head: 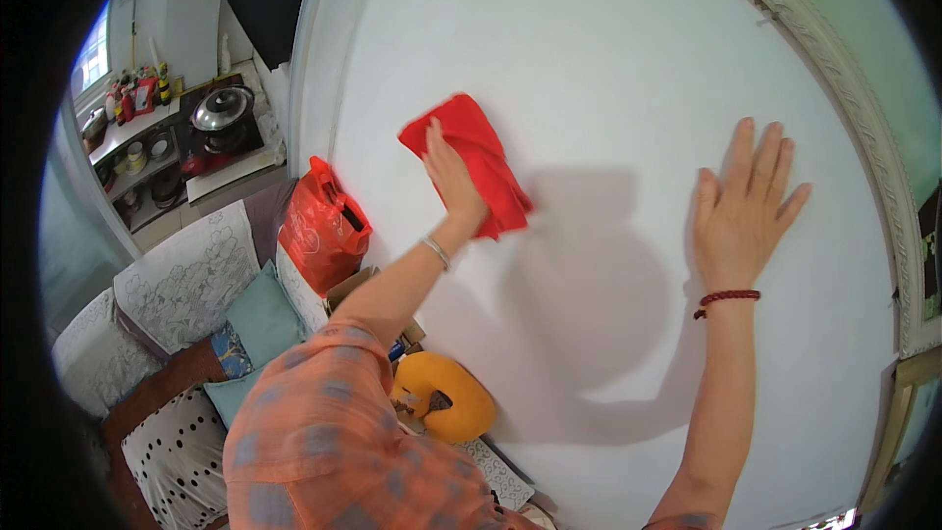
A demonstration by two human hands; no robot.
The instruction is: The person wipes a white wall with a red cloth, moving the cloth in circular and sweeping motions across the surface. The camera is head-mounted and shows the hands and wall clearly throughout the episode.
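Note:
My left hand (453, 178) presses a red cloth (478, 140) against a white wall (589, 73). Its fingers are stretched out, and the cloth spreads past both sides of the palm, creased at its lower right. A silvery bangle (437, 253) circles that wrist. Farther right, my right hand (739, 224) rests with its palm against the bare wall, fingers spread, holding nothing. Dark red beads (728, 297) ring the right wrist. My shadow falls on the wall between the two arms.
An ornate white frame (846, 73) hangs on the right. Below left are a red plastic bag (324, 228), a yellow neck pillow (449, 397) and a sofa with a lace-patterned cover (188, 276) and teal cushions (266, 313). Beyond, a lidded pan (222, 109) sits on a stove.

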